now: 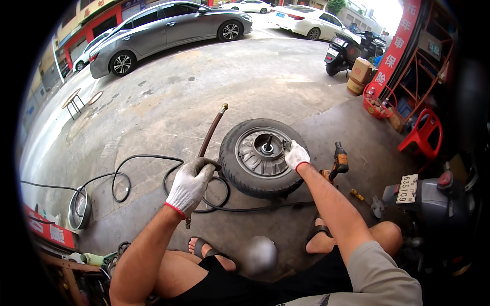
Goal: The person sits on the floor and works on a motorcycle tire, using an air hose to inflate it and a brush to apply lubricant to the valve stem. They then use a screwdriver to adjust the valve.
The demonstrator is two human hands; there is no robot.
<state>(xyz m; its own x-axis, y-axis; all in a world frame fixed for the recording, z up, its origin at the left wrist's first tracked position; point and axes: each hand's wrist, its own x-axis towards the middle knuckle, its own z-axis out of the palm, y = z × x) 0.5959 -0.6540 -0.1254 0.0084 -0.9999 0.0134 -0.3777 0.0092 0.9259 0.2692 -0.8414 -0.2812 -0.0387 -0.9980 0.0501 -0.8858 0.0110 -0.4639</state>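
Note:
A scooter wheel (263, 158) with a black tyre and a grey metal hub lies on the floor before me, its axle (268, 144) pointing up. My left hand (191, 181), in a white knitted glove with dark fingertips, is closed round a short brown hose (211, 133) beside the tyre. A brass fitting (224, 107) tops that hose, and its lower end shows below my wrist. Over the right side of the hub, my gloved right hand (296, 155) has its fingers pinched on a small dark piece that I cannot make out.
A long black hose (120, 176) loops across the floor and past the wheel. An orange-black power tool (340, 159) and a yellow-handled screwdriver (357, 195) are at the right, near a scooter (434, 199) and a red chair (423, 135). A metal basin (86, 217) stands left.

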